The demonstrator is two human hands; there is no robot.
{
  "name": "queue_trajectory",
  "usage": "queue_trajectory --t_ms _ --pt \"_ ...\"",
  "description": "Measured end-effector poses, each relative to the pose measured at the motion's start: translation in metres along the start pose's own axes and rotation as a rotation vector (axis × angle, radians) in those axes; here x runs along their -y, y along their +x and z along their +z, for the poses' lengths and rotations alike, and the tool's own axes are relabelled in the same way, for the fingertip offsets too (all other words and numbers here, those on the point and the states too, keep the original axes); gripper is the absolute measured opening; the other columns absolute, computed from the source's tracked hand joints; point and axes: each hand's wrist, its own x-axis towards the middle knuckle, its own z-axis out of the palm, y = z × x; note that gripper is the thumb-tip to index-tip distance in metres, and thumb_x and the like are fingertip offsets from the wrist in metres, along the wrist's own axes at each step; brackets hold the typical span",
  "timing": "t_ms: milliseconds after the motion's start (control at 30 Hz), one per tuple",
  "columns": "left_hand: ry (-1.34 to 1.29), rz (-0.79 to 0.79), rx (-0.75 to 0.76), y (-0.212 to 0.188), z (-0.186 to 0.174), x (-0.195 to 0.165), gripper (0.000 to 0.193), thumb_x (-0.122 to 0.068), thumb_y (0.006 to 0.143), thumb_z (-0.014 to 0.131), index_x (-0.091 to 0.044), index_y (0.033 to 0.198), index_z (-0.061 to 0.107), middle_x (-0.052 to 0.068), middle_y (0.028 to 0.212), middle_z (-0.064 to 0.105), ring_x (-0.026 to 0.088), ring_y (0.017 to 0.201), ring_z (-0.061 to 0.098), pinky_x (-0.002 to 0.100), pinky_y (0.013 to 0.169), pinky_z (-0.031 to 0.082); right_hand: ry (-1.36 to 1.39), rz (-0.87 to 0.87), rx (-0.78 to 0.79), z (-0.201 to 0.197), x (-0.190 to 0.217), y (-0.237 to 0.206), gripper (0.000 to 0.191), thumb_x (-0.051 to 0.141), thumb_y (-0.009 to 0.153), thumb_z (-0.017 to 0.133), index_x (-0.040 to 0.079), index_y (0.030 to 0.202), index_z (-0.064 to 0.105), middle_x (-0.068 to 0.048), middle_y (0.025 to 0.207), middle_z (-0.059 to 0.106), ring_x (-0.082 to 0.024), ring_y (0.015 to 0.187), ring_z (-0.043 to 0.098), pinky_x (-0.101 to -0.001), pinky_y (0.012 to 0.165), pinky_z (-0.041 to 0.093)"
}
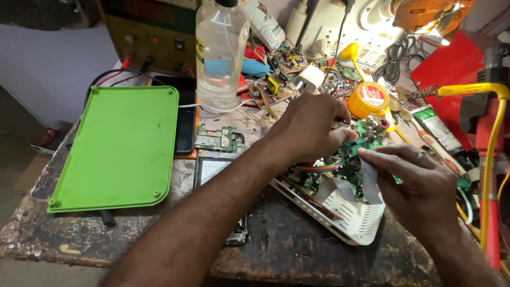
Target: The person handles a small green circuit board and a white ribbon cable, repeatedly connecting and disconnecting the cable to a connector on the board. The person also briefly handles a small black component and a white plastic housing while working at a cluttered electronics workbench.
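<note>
That green board sits tilted over the white case, right of centre on the tabletop. Your left hand pinches its far edge, your right hand pinches the grey ribbon. It's light, stiff and fragile, I'd guess, so grip edges only.

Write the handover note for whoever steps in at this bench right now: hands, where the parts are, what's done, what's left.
Left hand: fingers closed on the top edge of the green circuit board, holding it tilted up.
Right hand: pinching the grey flat ribbon cable beside the board; ring on one finger.
The board sits above the open white vented case, with a rainbow wire bundle running from it.
The green plastic cover lies apart at the left.
Done: case opened, board lifted.
Left: board not fully out; whether the ribbon is plugged in cannot be told.
</note>
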Motion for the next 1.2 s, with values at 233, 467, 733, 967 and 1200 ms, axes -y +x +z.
queue_trajectory --t_ms 233,467,733,967,1200 --pt "0.006 -0.025 0.043 0.005 0.001 0.003 0.031 -0.037 0.078 0.079 -0.008 0.09 0.08 0.018 0.083 0.076 0.033 0.082 0.075 0.045 0.078 0.057 0.048 -0.004 0.059 -0.007 0.001 0.008 0.035 -0.001 0.086 0.071 0.015 0.116 0.078 -0.006 0.106 0.077 -0.017 0.092 0.076 -0.0291 0.078 0.06" --pt "0.02 -0.071 0.061 0.009 0.0 0.005 0.034 -0.04 0.074 0.082 -0.009 0.088 0.081 0.016 0.083 0.076 0.031 0.08 0.075 0.044 0.076 0.057 0.046 0.009 0.065 -0.005 0.003 0.012 0.035 -0.002 0.085 0.071 0.015 0.116 0.078 -0.006 0.105 0.077 -0.019 0.091 0.076 -0.031 0.078 0.059" --pt "0.009 -0.136 0.098 0.012 0.0 0.008 0.035 -0.043 0.073 0.082 -0.011 0.086 0.082 0.015 0.081 0.078 0.028 0.078 0.076 0.041 0.076 0.058 0.053 0.021 0.115 -0.007 0.001 0.014 0.038 -0.001 0.086 0.071 0.018 0.119 0.077 -0.005 0.108 0.076 -0.018 0.093 0.075 -0.0317 0.081 0.059" --pt "0.008 -0.174 0.137 0.016 0.001 0.014 0.035 -0.046 0.073 0.081 -0.012 0.084 0.082 0.013 0.078 0.077 0.026 0.075 0.077 0.04 0.075 0.058 -0.201 -0.202 0.04 -0.004 -0.002 0.008 0.062 0.007 0.064 0.08 0.017 0.125 0.074 -0.006 0.113 0.072 -0.024 0.101 0.07 -0.0369 0.087 0.058" --pt "0.027 -0.08 0.119 0.017 0.006 0.015 0.038 -0.046 0.073 0.082 -0.009 0.082 0.08 0.014 0.076 0.076 0.029 0.074 0.075 0.042 0.071 0.057 -0.254 -0.223 -0.038 0.001 -0.009 -0.001 0.052 0.009 0.074 0.085 0.02 0.123 0.075 -0.003 0.113 0.072 -0.022 0.097 0.071 -0.0355 0.085 0.059"
